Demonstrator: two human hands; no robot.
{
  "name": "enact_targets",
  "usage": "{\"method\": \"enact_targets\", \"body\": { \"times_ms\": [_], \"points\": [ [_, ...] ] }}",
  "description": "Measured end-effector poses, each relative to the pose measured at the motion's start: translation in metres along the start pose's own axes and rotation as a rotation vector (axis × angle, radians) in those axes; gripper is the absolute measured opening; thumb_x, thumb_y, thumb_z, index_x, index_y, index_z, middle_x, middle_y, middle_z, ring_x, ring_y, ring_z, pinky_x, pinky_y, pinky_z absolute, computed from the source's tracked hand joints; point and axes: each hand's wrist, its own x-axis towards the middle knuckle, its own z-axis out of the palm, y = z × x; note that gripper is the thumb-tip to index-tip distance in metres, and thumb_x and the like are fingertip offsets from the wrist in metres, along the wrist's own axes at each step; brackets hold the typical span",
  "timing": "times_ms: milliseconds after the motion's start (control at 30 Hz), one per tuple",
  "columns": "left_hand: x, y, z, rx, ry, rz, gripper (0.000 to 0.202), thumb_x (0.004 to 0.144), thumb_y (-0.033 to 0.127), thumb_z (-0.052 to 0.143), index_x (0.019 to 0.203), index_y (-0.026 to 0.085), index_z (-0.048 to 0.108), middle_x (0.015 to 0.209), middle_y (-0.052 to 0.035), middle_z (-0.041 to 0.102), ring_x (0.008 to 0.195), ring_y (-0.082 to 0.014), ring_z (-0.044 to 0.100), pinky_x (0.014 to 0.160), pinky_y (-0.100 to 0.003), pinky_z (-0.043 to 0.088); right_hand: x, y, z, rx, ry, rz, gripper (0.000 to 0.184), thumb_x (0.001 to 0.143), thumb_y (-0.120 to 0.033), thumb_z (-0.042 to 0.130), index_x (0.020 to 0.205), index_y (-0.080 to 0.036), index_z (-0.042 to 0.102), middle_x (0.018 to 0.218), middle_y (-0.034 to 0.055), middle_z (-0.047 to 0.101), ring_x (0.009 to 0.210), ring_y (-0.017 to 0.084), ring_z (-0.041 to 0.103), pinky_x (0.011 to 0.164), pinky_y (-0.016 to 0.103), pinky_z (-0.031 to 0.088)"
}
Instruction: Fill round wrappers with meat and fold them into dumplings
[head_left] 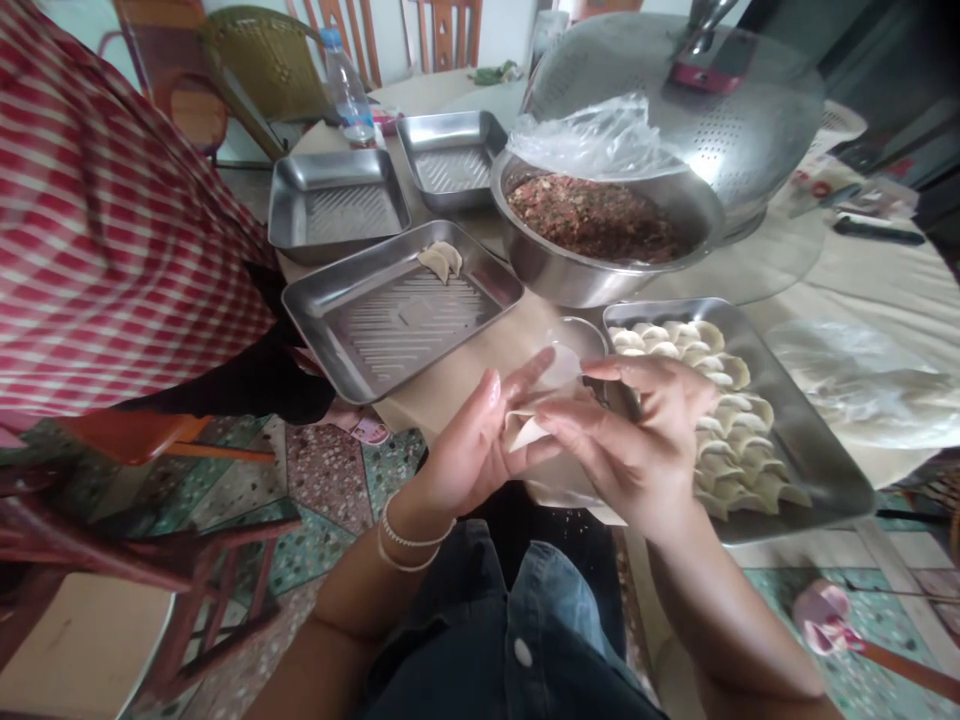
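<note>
Between my two hands, above the table's near edge, is a pale dumpling wrapper, partly hidden by fingers. My left hand cradles it from the left, wearing a bracelet at the wrist. The fingers of my right hand pinch its near edge from the right. Behind them stands a small bowl, mostly covered by my hands. Just right of my right hand, a metal tray carries rows of folded dumplings. Beyond, a large steel bowl holds minced filling.
To the left, a metal tray has a few dumplings. Two more trays sit behind it, near a water bottle. A big colander leans behind the bowl. A person in a checked shirt stands left; plastic-covered stuff lies right.
</note>
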Motion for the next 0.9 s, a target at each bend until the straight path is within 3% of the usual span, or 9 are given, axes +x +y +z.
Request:
{"method": "enact_targets", "body": {
  "times_ms": [100, 167, 267, 367, 500, 700, 900],
  "points": [
    [0.008, -0.003, -0.003, -0.174, 0.026, -0.034, 0.051, 0.093, 0.059, 0.040, 0.129, 0.027, 0.057, 0.116, -0.0059, 0.070, 0.123, -0.0294, 0.057, 0.108, -0.053, 0.038, 0.007, -0.001, 0.006, -0.069, 0.043, 0.069, 0.009, 0.084, -0.030, 0.068, 0.091, -0.025, 0.069, 0.106, 0.0046, 0.058, 0.105, 0.025, 0.051, 0.090, 0.044, 0.032],
    [0.012, -0.011, -0.004, -0.279, 0.057, -0.013, 0.052, 0.094, 0.057, 0.036, 0.120, 0.021, 0.062, 0.115, -0.0074, 0.069, 0.125, -0.0274, 0.055, 0.110, -0.048, 0.038, 0.011, 0.000, 0.012, -0.105, 0.082, 0.148, 0.009, 0.085, -0.030, 0.067, 0.089, -0.023, 0.069, 0.103, 0.0061, 0.058, 0.105, 0.026, 0.051, 0.090, 0.045, 0.031],
    [0.013, -0.024, 0.000, -0.372, 0.141, 0.126, 0.051, 0.096, 0.053, 0.031, 0.109, 0.018, 0.066, 0.116, -0.0055, 0.068, 0.132, -0.0220, 0.049, 0.113, -0.037, 0.036, 0.015, 0.000, 0.021, -0.139, 0.120, 0.229, 0.010, 0.086, -0.031, 0.065, 0.087, -0.022, 0.070, 0.101, 0.0064, 0.057, 0.105, 0.027, 0.049, 0.090, 0.045, 0.031],
    [0.011, -0.031, 0.007, -0.418, 0.146, 0.193, 0.051, 0.096, 0.055, 0.030, 0.104, 0.020, 0.067, 0.113, -0.0026, 0.069, 0.130, -0.0208, 0.050, 0.114, -0.037, 0.035, 0.017, 0.000, 0.027, -0.144, 0.108, 0.236, 0.010, 0.086, -0.033, 0.065, 0.088, -0.024, 0.072, 0.103, 0.0050, 0.057, 0.105, 0.026, 0.048, 0.091, 0.046, 0.031],
    [0.007, -0.029, 0.011, -0.426, 0.186, 0.168, 0.051, 0.095, 0.055, 0.031, 0.102, 0.022, 0.068, 0.104, -0.0022, 0.070, 0.129, -0.0209, 0.051, 0.116, -0.037, 0.032, 0.017, -0.001, 0.027, -0.082, 0.084, 0.215, 0.014, 0.083, -0.038, 0.069, 0.092, -0.029, 0.073, 0.109, 0.0031, 0.060, 0.108, 0.025, 0.050, 0.093, 0.046, 0.033],
    [0.005, -0.028, 0.012, -0.359, 0.131, 0.199, 0.051, 0.095, 0.054, 0.030, 0.102, 0.021, 0.068, 0.120, -0.0035, 0.067, 0.136, -0.0236, 0.045, 0.118, -0.041, 0.029, 0.016, -0.002, 0.023, -0.069, 0.098, 0.178, 0.009, 0.081, -0.032, 0.071, 0.089, -0.028, 0.073, 0.105, 0.0038, 0.061, 0.108, 0.026, 0.050, 0.093, 0.046, 0.033],
    [0.007, -0.037, 0.010, -0.154, 0.089, 0.460, 0.041, 0.098, 0.043, 0.035, 0.130, 0.030, 0.058, 0.145, 0.0036, 0.051, 0.142, -0.0186, 0.037, 0.120, -0.037, 0.026, 0.015, -0.002, 0.023, -0.111, 0.119, 0.150, 0.010, 0.083, -0.030, 0.068, 0.089, -0.022, 0.070, 0.102, 0.0067, 0.059, 0.105, 0.027, 0.051, 0.093, 0.046, 0.033]
  ]
}}
